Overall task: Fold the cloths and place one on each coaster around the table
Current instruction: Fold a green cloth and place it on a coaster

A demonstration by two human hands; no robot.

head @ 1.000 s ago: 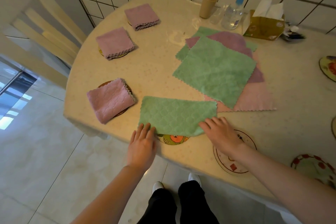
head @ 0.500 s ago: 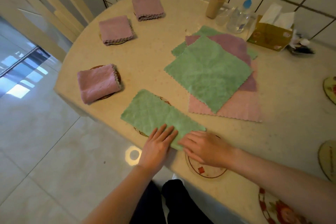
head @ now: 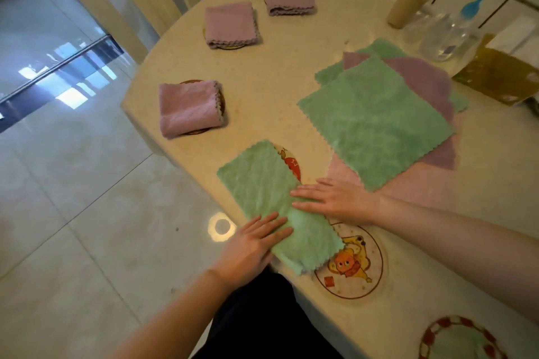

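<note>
Nearest you, your left hand (head: 253, 245) lies flat, fingers spread, on the half-folded green fleecy cloth (head: 277, 204) at the desk's (head: 262, 67) near edge; your right hand (head: 332, 198) presses flat on it too, neither gripping. The cloth straddles two round picture coasters (head: 354, 268) and its near end overhangs the edge, so it could slide off, or fold crookedly. Farther back lie the unfolded green and purple cloths (head: 376, 122), then three folded purple cloths (head: 189, 108) on coasters along the left edge.

Bare table (head: 271, 73) lies between folded purple cloths (head: 189, 108) and flat pile (head: 376, 122)
</note>
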